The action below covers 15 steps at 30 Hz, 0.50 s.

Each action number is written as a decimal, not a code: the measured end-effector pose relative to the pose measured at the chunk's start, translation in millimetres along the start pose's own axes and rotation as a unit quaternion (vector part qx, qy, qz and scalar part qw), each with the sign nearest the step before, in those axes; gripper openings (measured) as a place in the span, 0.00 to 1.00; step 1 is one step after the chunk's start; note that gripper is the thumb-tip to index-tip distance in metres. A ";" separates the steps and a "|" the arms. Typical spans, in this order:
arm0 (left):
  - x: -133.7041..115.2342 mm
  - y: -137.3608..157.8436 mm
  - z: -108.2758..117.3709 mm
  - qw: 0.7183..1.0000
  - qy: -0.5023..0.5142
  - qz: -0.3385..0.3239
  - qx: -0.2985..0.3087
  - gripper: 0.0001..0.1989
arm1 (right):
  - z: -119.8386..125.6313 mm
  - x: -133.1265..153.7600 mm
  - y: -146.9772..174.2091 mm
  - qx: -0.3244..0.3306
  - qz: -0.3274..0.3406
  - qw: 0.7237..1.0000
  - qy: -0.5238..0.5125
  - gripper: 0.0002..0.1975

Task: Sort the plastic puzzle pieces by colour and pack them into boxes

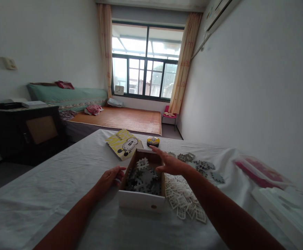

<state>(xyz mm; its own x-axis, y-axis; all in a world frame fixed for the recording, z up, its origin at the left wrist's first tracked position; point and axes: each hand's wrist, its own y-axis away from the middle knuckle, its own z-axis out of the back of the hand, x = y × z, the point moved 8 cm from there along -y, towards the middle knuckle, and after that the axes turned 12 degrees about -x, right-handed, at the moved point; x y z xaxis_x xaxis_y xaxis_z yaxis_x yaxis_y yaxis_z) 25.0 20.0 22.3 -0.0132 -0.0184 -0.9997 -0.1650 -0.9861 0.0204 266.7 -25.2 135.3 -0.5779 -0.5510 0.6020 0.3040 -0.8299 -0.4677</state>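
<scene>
Left hand [113, 176], right hand [171, 163] at box [141, 202] (grey pieces [146, 177] inside).

Bright window [146, 59] here! Reading round from it: air conditioner [220, 15] at two o'clock, curtains [183, 69] at three and nine, chair [166, 115] at five, bed [122, 118] at seven, clock [119, 90] between seven and eight, and there's the cabinet [6, 132] at eight!

This was a bedroom in a home. A low bed [77, 129] spread with an orange-brown mat [133, 118] lay beneath the window [154, 57], its headboard [75, 95] draped in mint green. Floral peach curtains [104, 45] hung at either side, a square clock [119, 90] stood by the glass, a dark wooden cabinet [18, 126] sat bedside, and an air conditioner [220, 14] was mounted high on the right wall [250, 80].
</scene>
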 end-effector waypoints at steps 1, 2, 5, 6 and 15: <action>-0.3 0.4 0.4 1.000 0.000 -0.002 0.001 0.30 | 8.4 -5.4 3.6 -0.008 0.003 1.000 0.023 0.42; -0.4 0.6 0.6 1.000 0.000 -0.003 0.003 0.30 | 22.4 -17.9 9.2 -0.026 -0.010 0.998 0.050 0.39; -0.1 -0.1 0.5 1.000 -0.003 0.000 0.005 0.30 | 78.4 -85.7 43.4 -0.075 -0.122 0.975 0.169 0.32; 0.1 -0.5 -0.2 1.000 -0.003 0.003 0.007 0.30 | 95.0 -112.3 60.5 -0.068 -0.170 0.958 0.219 0.33; -3.4 2.7 -2.8 1.000 -0.005 0.025 -0.018 0.30 | 126.8 -222.5 144.4 0.085 -0.327 0.882 0.329 0.60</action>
<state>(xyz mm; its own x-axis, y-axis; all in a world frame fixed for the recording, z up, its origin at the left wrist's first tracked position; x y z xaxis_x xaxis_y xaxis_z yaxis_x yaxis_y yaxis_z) 27.3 16.9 25.7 -0.0300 -0.0668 -0.9973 -0.1288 -0.9892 0.0701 535.1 -33.5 15.9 -0.9692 0.1736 0.1746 -0.1801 -0.9834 -0.0220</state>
